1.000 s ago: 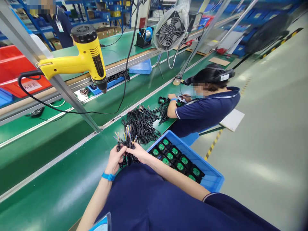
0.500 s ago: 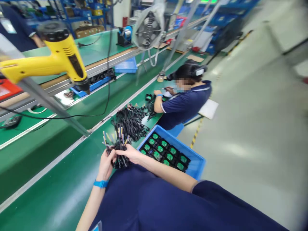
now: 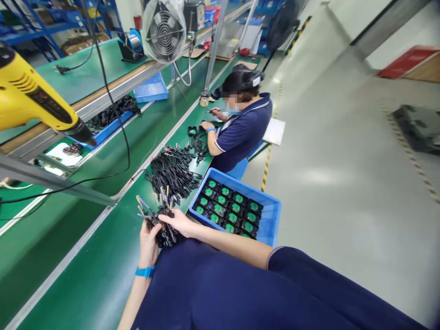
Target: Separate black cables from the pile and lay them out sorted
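A bundle of black cables (image 3: pixel 167 235) is gripped between my two hands close to my body. Its stripped-back ends fan upward in yellow, blue and white wires. My left hand (image 3: pixel 149 240) is closed round the left side of the bundle, thumb on top. From the right, my right hand (image 3: pixel 178 222) holds the same cables near the coloured ends, its thumb pointing left. The far fingers of both hands are hidden behind the cables. Just beyond lies a large pile of black cables (image 3: pixel 173 172) on the green bench (image 3: pixel 113 243).
Right of my hands stands a blue bin (image 3: pixel 275 213) with rows of black parts carrying green circuit boards. A co-worker (image 3: pixel 242 119) sits further along the bench. A yellow heat gun (image 3: pixel 37 94) hangs at upper left, its black cord (image 3: pixel 129 151) looping down. A fan (image 3: pixel 165 32) is mounted above.
My view has turned right, so the heat gun, fan and co-worker sit further left. Both hands still hold the cable bundle; the thumbs have moved slightly apart.
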Demonstrator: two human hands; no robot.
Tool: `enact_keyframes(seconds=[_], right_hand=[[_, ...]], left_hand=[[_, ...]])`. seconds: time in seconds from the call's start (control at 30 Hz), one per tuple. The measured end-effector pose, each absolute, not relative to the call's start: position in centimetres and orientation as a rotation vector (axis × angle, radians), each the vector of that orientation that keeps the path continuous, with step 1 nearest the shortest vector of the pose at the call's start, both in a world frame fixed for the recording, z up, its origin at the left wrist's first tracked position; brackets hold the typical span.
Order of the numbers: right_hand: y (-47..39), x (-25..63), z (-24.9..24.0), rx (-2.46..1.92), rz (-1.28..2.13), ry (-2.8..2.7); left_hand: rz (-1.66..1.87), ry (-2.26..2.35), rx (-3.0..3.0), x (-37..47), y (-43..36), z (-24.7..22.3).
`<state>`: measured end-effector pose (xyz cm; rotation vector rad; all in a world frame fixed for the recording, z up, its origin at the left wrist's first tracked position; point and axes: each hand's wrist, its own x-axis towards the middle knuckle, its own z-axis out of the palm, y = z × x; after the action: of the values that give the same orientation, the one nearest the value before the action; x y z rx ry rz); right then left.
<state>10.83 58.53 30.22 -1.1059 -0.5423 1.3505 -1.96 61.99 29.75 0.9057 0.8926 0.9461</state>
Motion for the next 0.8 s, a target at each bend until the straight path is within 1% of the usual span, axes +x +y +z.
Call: enact_keyframes(seconds=[0.13,0.33,0.5,0.7,0.8], right_hand=[[58.3,10.8,30.4,-1.119,1.337,-0.535],[58.2,10.4,30.7,-1.156,1.334,-0.530],[58.4,9.3,31.1,-1.179,1.282,-0.510],[58.8,7.9,31.3,-1.229,1.191,-0.538],[59.3,7.6,31.0,-1.248,1.167,-0.494]], left_hand=[[0.958,0.870,0.891,-1.7,61.9,29.7],[0.925,0.956,0.909,-1.6,61.8,29.6],[1.089,0.959,0.926,-2.2,61.5,29.4],[1.134,1.012,1.229,-3.5,60.5,29.8],[1.183,1.055,1.291,-3.8,59.6,30.0]])
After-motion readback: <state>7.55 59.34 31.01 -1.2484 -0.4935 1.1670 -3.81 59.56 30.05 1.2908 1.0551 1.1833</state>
